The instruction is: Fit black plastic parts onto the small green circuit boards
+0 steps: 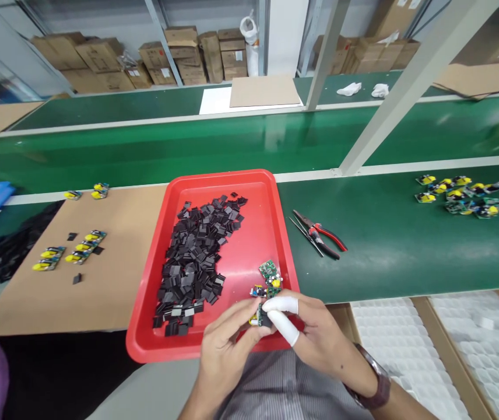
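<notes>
Two bare hands meet above the near right corner of a red tray (252,233) on a green work table (376,251). The left hand (232,335) pinches a small circuit board (259,315) between thumb and fingers, holding it just inside the tray's near edge. The right hand (315,324), its thumb and forefinger in white finger covers (285,328), has those two tips closed on a flat black piece (266,318) against the board; their exact contact is partly hidden. A dark watch (378,382) circles the right wrist.

Just beyond the fingertips, near the tray's right edge, lie more loose boards (269,270) with green faces and yellow parts. A heap of black rectangles (192,256) fills the tray's left side, running from the near edge toward the far one.

Outside the tray's right edge rest red-and-black pliers (315,232), with slim metal tweezers (305,236) just beside them. Farther right, a cluster of boards (454,195) sits toward the table's far edge. Left of the tray, a brown cardboard sheet (122,262) carries several yellow-topped boards (84,247), two of them by its far edge.
</notes>
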The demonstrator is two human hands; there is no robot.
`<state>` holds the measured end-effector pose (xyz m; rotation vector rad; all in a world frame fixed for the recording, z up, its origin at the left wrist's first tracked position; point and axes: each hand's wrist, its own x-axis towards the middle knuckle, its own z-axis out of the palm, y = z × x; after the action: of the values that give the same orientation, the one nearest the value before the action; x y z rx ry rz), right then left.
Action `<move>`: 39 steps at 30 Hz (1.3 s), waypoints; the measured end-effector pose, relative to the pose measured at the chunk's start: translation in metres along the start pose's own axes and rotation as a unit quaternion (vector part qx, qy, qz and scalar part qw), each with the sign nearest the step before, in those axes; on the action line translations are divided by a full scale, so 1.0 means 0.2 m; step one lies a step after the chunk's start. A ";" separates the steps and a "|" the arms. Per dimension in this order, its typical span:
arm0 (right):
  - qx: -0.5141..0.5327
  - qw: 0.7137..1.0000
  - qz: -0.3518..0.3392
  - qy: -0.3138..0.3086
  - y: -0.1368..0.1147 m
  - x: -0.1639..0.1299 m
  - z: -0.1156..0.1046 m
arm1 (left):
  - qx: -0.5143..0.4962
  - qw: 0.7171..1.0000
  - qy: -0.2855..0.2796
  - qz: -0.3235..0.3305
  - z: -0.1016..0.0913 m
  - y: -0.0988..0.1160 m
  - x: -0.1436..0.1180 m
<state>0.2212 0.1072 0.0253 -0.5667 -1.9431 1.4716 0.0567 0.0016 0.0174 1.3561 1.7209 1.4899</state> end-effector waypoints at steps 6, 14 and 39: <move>-0.020 0.999 0.026 -0.003 0.02 0.01 0.01 | 0.078 0.995 0.014 0.060 0.03 -0.02 -0.03; 0.158 0.981 0.108 0.042 0.07 -0.05 0.04 | 0.050 0.998 0.047 0.001 0.05 0.01 -0.01; 0.066 0.996 0.045 0.046 0.02 0.00 0.08 | -0.046 0.998 0.036 0.008 0.03 -0.01 -0.02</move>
<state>0.2093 0.0973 0.0176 -0.6565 -1.7549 1.5882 0.0628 0.0015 0.0122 1.2864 1.6657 1.6259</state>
